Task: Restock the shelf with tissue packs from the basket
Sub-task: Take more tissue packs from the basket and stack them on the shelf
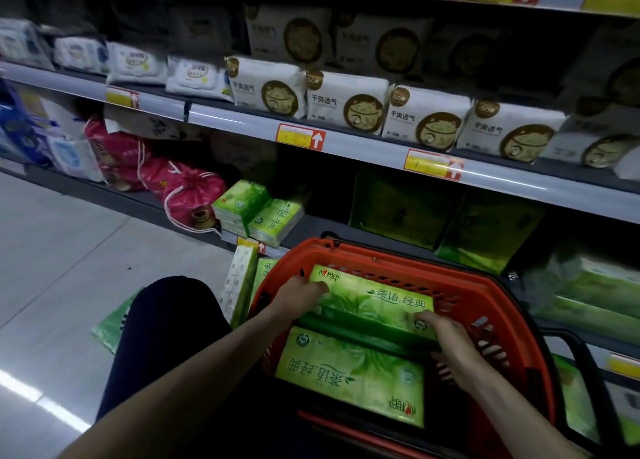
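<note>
Both in red basket point(485, 287): left hand point(299, 292) grasps far tissue pack point(374, 302) at left end, right hand point(446, 340) clasps right end; second pack point(349, 377) by near rim.

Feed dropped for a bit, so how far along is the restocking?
Done: green packs already sit on the bottom shelf. In hand: left hand and right hand grip the far pack in the basket. Left: that pack and the near pack are not yet shelved.

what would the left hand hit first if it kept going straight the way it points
The far tissue pack: the left hand already holds its end. Past that, probably the basket's far rim.
</note>
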The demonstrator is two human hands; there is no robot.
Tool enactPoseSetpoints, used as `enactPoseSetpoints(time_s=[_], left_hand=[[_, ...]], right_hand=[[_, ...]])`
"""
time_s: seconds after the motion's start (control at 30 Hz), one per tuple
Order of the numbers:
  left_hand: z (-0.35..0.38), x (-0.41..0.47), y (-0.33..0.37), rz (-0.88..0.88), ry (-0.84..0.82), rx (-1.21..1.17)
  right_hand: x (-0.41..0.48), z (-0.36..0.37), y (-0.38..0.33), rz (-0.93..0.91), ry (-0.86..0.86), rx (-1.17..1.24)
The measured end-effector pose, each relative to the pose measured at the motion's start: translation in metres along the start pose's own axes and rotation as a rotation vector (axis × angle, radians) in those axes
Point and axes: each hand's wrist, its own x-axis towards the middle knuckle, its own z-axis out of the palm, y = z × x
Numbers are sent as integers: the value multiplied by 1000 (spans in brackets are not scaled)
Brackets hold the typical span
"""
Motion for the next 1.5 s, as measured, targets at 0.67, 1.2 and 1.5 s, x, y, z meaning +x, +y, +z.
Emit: enactPoseSetpoints(time_s=[0.67,1.2,1.5], left_hand=[[-47,-25,25,-140,-197,-732],[-171,28,69,54,45,-889],[-160,75,51,-96,244,-974]], right_hand=[[-18,6,-39,-216,-55,483],[9,173,-165,-80,-90,851],[9,272,-203,-96,-265,502]])
